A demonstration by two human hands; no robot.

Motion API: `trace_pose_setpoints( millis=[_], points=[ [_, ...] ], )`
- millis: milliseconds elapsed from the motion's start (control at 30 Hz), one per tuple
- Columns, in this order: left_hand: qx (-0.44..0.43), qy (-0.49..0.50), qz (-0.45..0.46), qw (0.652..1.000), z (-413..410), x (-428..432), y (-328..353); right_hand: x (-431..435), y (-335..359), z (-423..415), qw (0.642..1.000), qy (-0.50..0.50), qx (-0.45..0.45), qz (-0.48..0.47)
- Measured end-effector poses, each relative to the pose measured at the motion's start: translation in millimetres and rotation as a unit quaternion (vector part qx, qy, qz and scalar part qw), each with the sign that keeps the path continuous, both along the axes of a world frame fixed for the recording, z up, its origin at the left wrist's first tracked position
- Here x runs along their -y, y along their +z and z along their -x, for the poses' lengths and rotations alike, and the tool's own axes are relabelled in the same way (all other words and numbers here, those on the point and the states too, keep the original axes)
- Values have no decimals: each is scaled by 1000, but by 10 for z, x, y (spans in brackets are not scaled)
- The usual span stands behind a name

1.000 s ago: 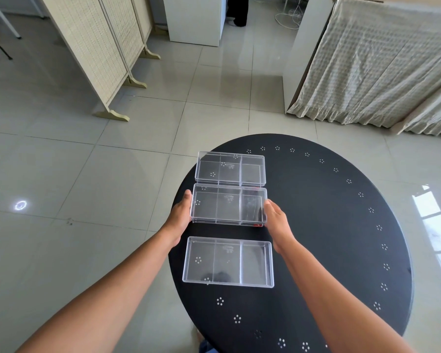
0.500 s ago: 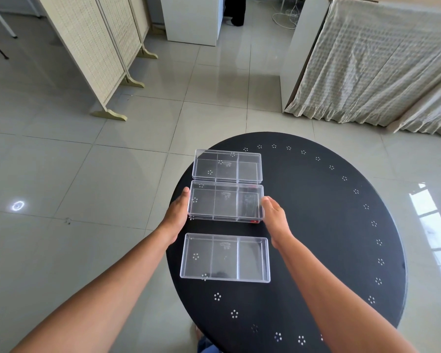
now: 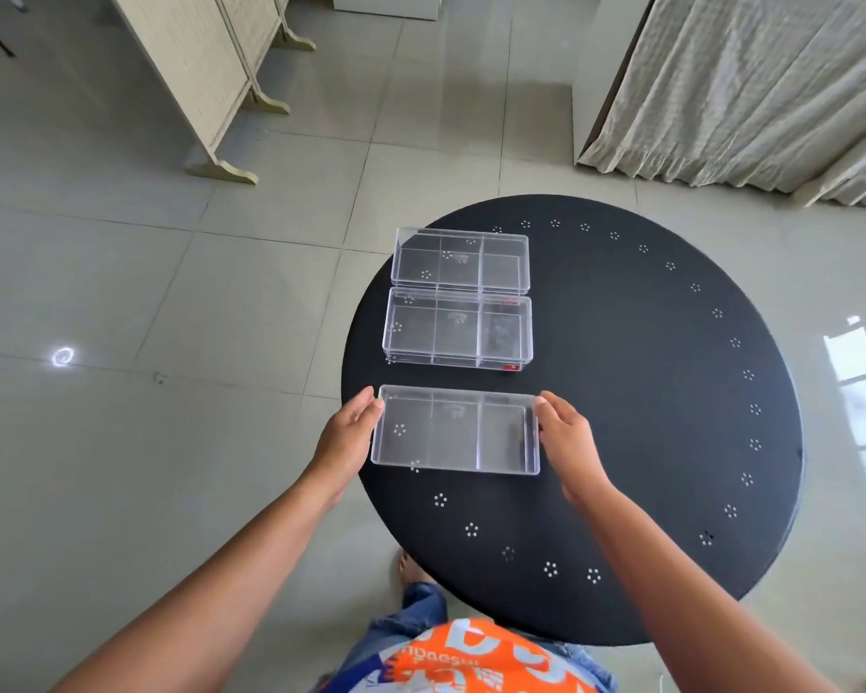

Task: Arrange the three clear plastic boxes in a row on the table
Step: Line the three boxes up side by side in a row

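Observation:
Three clear plastic boxes with inner dividers lie on the left part of a round black table (image 3: 646, 392). The far box (image 3: 461, 261) and the middle box (image 3: 457, 328) touch along their long sides. The near box (image 3: 455, 431) lies apart from them, with a gap of bare table between. My left hand (image 3: 347, 432) presses its left end and my right hand (image 3: 566, 435) presses its right end, so the box is gripped between both hands.
The table's left edge runs close to the boxes; grey tiled floor lies beyond it. A folding screen (image 3: 206, 77) stands far left and a draped cloth (image 3: 751, 87) far right. My legs and orange shirt (image 3: 471, 657) are below the table's near edge.
Both hands let go of the middle box, which now rests against the far box, and came back to the near box, taking it by its two ends. The camera tilted downward.

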State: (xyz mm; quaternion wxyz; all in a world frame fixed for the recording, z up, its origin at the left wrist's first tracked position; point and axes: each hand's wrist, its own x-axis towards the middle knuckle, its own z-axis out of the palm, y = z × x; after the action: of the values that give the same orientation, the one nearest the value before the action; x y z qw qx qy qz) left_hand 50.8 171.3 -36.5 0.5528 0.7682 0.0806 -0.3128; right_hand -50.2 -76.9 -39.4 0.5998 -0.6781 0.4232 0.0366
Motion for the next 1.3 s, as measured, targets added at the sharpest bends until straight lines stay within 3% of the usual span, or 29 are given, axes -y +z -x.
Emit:
trace_pose_setpoints(
  millis=[1300],
  points=[
    [24,-31,16,999,-126,243,175,-225,238,-131,999,-4,29,-30]
  ],
)
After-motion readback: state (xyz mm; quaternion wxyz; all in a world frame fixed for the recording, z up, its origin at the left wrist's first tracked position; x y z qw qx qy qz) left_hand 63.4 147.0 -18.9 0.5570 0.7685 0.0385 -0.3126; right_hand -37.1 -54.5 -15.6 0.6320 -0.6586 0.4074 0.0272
